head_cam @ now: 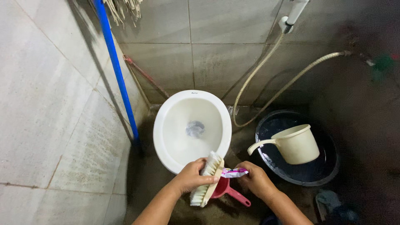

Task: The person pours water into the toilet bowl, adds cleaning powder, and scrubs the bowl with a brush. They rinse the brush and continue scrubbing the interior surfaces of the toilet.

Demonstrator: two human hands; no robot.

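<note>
Scrub brush point(207, 179) w/ white bristles in left hand point(192, 176), fingers wrapped round it, over toilet bowl point(166, 125) rim. Right hand point(256, 180) fingers pinching small pink sachet point(234, 172) at brush. Cream dipper point(293, 143) in dark basin point(329, 166) nearby.

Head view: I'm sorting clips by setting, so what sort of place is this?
Most likely a tiled bathroom or toilet stall: a white toilet bowl on the floor, a spray hose on the tiled wall, and a dark water basin with a cream dipper.
</note>
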